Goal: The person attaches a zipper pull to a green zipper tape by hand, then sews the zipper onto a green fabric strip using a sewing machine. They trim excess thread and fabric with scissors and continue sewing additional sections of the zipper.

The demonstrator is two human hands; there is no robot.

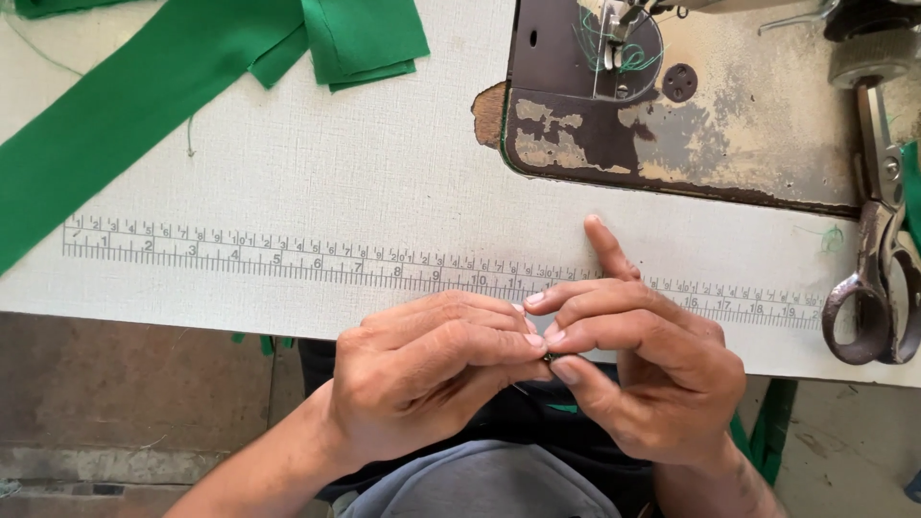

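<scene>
Thread, probably, is the small dark bit pinched where left hand (422, 374) and right hand (643, 369) fingertips meet; steady it low, scissors (878, 288) lying right.

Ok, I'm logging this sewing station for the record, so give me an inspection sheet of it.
Surface: white textured table with a printed ruler strip.
Job's things: something tiny and dark pinched between both hands; too small to identify.
Clutter: green fabric strip, folded green pieces, scissors.
Hands: left hand and right hand meet fingertip to fingertip.
Cables: nothing seen; only green thread.
Surroundings: worn sewing machine bed, floor below.
</scene>
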